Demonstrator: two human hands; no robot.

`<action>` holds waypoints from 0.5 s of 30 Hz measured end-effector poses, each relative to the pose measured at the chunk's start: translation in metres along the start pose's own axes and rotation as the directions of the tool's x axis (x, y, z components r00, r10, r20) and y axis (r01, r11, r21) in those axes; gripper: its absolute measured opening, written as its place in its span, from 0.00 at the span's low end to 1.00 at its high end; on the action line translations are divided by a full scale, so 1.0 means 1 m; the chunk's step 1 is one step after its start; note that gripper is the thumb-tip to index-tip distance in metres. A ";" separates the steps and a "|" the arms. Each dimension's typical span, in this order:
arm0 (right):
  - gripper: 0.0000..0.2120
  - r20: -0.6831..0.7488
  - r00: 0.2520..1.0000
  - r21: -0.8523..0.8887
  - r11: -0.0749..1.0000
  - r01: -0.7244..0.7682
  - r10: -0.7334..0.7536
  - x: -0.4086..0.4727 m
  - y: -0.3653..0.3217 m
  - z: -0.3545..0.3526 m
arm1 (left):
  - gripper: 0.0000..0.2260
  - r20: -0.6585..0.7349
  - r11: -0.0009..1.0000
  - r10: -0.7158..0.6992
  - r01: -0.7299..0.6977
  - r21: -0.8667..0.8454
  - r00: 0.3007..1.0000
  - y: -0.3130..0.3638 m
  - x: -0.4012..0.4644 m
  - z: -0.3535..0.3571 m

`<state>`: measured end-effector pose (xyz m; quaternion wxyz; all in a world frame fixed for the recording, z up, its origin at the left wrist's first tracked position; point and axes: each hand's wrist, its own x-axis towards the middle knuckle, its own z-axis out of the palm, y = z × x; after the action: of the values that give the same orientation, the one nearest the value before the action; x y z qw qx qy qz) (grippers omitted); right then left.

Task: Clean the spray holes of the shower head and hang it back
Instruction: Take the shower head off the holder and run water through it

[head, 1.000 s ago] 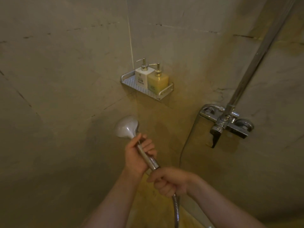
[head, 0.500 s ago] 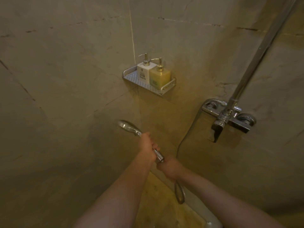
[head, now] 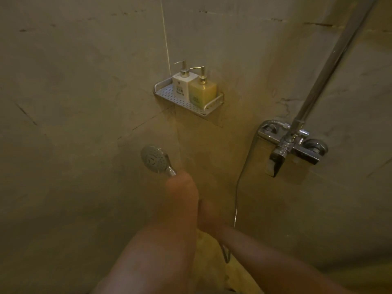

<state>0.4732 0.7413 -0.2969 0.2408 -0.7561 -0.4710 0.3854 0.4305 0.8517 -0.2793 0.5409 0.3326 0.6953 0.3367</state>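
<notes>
Shower head [head: 155,159] is off its mount, held low in front of the left wall, spray face with the holes turned up toward the camera. Only the round head and a short stub of chrome neck show; the handle runs down behind the left hand [head: 182,188].

Left hand is around the handle right below the head, seen from the back and blurred. Looks like a grip on the handle, individual fingers not resolvable. Right hand [head: 209,215] sits just behind and below the left one, touching or nearly so, also blurred. Can't tell whether its fingers are clenched on the handle/hose or loose.

Hose [head: 236,200] runs from the mixer valve [head: 293,145] on the right wall, drops down the wall, loops low near the right forearm.

Riser pipe [head: 331,66] goes up and right from the valve, out of frame.

Corner shelf [head: 182,103], perforated metal, above the head: white pump bottle [head: 180,85] and yellow pump bottle [head: 203,92] side by side, touching.
</notes>
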 end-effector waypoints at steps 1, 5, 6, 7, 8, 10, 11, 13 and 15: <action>0.23 0.015 1.000 0.008 1.000 -0.018 0.018 -0.002 -0.001 -0.005 | 0.03 -0.034 0.988 -0.151 0.150 -0.020 0.988 0.004 0.012 -0.002; 0.13 0.095 0.989 0.127 0.984 -0.123 0.111 -0.006 0.009 -0.034 | 0.11 0.488 0.856 -0.210 0.401 -0.327 0.847 0.001 -0.023 0.000; 0.12 0.162 0.976 0.176 0.968 -0.176 0.148 -0.011 0.009 -0.042 | 0.11 0.541 0.854 -0.189 0.409 -0.321 0.820 -0.001 -0.026 -0.006; 0.11 0.261 0.950 0.255 0.938 -0.236 0.168 -0.013 0.010 -0.047 | 0.10 0.593 0.848 -0.148 0.411 -0.336 0.791 -0.003 -0.028 -0.013; 0.12 0.371 0.915 0.335 0.897 -0.289 0.157 -0.016 0.007 -0.051 | 0.08 0.646 0.833 -0.093 0.415 -0.367 0.758 -0.002 -0.032 -0.022; 0.19 0.589 0.803 0.414 0.819 -0.398 0.093 -0.018 0.004 -0.053 | 0.08 0.691 0.782 0.011 0.425 -0.456 0.722 -0.001 -0.034 -0.033; 0.22 0.671 0.739 0.404 0.808 -0.429 0.057 -0.015 0.005 -0.053 | 0.09 0.715 0.747 0.076 0.435 -0.503 0.695 -0.003 -0.030 -0.033; 0.24 0.791 0.611 0.388 0.801 -0.456 -0.035 -0.012 0.003 -0.056 | 0.11 0.803 0.697 0.192 0.497 -0.516 0.565 0.000 -0.029 -0.031; 0.23 0.850 0.511 0.395 0.795 -0.462 -0.125 -0.009 0.003 -0.058 | 0.13 0.850 0.685 0.345 0.512 -0.518 0.399 0.004 -0.033 -0.028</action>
<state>0.5195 0.7316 -0.2611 0.1580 -0.4049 -0.3052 0.8473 0.4096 0.8237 -0.2537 0.9282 0.1771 0.1049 0.3098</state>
